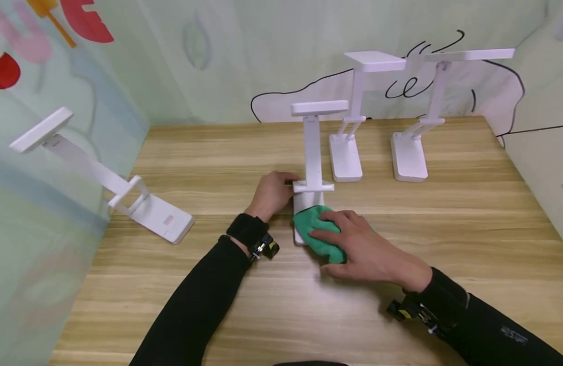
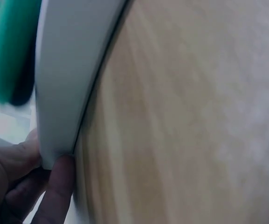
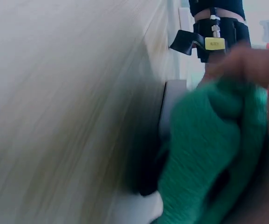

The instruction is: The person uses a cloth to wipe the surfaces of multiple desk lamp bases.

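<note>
A white desk lamp (image 1: 313, 152) stands mid-table, its head raised on an upright arm. My left hand (image 1: 273, 195) grips the far end of its base; in the left wrist view, thumb and fingers (image 2: 59, 184) pinch the end of the white base (image 2: 66, 79). With my right hand (image 1: 365, 251) I hold a bunched green cloth (image 1: 310, 223) against the near part of the base, covering much of its top. Close up in the right wrist view, the cloth (image 3: 195, 149) is folded under my fingers.
Two more white lamps stand behind, one at the back middle (image 1: 347, 157) and one at the back right (image 1: 409, 157). Another lamp (image 1: 159, 218) stands on the left, its arm leaning outward. Printed curtains (image 1: 226, 66) border the wooden table (image 1: 244, 315) at the back and sides.
</note>
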The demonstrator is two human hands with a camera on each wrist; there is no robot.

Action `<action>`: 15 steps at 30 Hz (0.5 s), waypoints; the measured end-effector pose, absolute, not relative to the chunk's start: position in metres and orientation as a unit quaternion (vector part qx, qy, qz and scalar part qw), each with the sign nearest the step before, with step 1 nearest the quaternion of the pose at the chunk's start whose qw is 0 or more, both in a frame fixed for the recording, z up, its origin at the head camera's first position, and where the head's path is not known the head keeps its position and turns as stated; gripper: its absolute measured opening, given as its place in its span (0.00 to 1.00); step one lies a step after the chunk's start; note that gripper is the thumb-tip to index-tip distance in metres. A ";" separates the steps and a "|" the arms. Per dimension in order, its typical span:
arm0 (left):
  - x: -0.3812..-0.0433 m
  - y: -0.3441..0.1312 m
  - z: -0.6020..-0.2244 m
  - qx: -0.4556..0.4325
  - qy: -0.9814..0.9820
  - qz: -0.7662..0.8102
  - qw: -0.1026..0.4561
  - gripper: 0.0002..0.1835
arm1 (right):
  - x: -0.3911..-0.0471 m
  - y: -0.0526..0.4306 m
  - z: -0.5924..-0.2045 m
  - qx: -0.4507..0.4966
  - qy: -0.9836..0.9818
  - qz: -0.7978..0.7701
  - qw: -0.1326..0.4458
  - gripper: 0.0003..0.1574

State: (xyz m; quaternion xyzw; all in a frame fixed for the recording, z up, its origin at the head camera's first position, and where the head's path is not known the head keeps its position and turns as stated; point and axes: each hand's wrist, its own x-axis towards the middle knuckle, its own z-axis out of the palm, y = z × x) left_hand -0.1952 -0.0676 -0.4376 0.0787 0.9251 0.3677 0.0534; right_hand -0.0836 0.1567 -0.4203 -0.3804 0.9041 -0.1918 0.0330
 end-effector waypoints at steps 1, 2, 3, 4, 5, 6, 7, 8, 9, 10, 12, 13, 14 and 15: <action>-0.195 -0.068 -0.437 0.078 0.925 0.368 0.053 0.13 | -0.082 0.159 -0.420 -0.372 0.904 -0.207 0.035 0.35; -0.195 -0.068 -0.437 0.078 0.926 0.367 0.053 0.13 | -0.080 0.161 -0.420 -0.360 0.906 -0.220 0.034 0.34; -0.195 -0.068 -0.437 0.077 0.926 0.366 0.054 0.13 | -0.079 0.163 -0.420 -0.345 0.909 -0.232 0.030 0.32; -0.195 -0.068 -0.437 0.077 0.926 0.365 0.055 0.14 | -0.079 0.164 -0.421 -0.330 0.912 -0.243 0.026 0.29; -0.195 -0.067 -0.437 0.076 0.926 0.365 0.056 0.14 | -0.079 0.165 -0.421 -0.315 0.915 -0.252 0.019 0.27; -0.196 -0.067 -0.437 0.076 0.927 0.364 0.056 0.13 | -0.079 0.165 -0.422 -0.301 0.919 -0.255 0.013 0.26; -0.196 -0.067 -0.437 0.076 0.927 0.363 0.056 0.13 | -0.079 0.165 -0.423 -0.289 0.923 -0.253 0.006 0.26; -0.196 -0.067 -0.437 0.077 0.927 0.362 0.057 0.13 | -0.080 0.165 -0.423 -0.281 0.927 -0.248 0.000 0.27; -0.196 -0.066 -0.437 0.077 0.927 0.362 0.057 0.13 | -0.080 0.164 -0.424 -0.276 0.930 -0.244 -0.004 0.27; -0.196 -0.066 -0.437 0.077 0.927 0.362 0.056 0.13 | -0.080 0.163 -0.423 -0.274 0.931 -0.240 -0.010 0.28; -0.196 -0.066 -0.437 0.078 0.927 0.362 0.057 0.13 | -0.081 0.159 -0.422 -0.281 0.929 -0.238 -0.028 0.27; -0.196 -0.067 -0.437 0.078 0.927 0.362 0.057 0.13 | -0.080 0.156 -0.421 -0.297 0.924 -0.238 -0.041 0.25; -0.196 -0.067 -0.437 0.078 0.927 0.363 0.057 0.13 | -0.080 0.151 -0.421 -0.319 0.916 -0.238 -0.056 0.23; -0.196 -0.068 -0.437 0.081 0.927 0.362 0.055 0.14 | -0.079 0.144 -0.420 -0.346 0.906 -0.231 -0.071 0.22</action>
